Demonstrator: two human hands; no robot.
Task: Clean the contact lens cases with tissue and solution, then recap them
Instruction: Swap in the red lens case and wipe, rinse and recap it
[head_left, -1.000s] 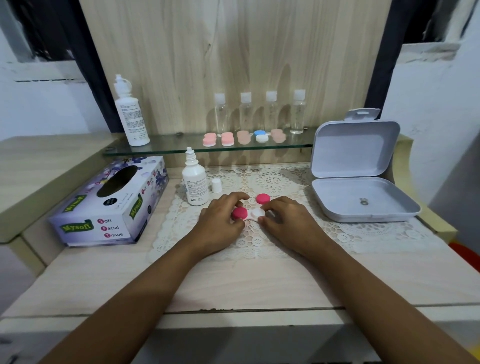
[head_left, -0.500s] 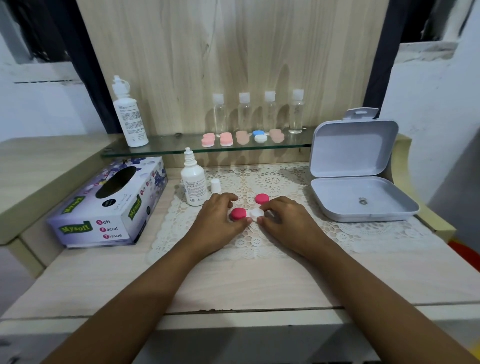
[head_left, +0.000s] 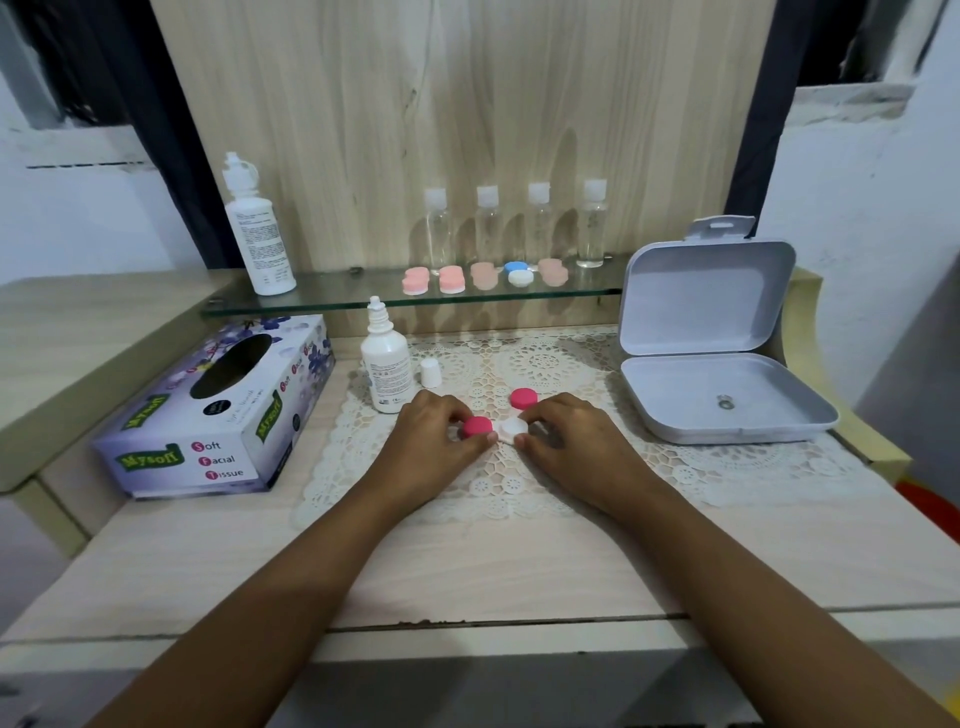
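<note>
**Asker:** Looking down from the head view, what are you holding?

**Me:** The lens case lies on the lace mat, right between my hands. My left hand pinches the pink cap on the case's left end, thumb on the near side and fingers curled over the far side. My right hand pinches the white end, which looks uncapped.

**Asker:** Where is the other cap?

**Me:** A loose pink cap sits just beyond my right fingertips, apart from the case.

**Asker:** How will the case handle?

**Me:** I'd judge it light, hard and smooth. It is small enough to spin or skate on the lace if I hold it loosely. I'd take the cap by its rim and the body by its edges, pressed down against the worktop. Once it is wet with solution it will be slipperier.

**Asker:** Where are the supplies?

**Me:** The solution bottle stands just beyond my left fingers, with its small white cap off beside it. The tissue box is well out to the left of them.
</note>
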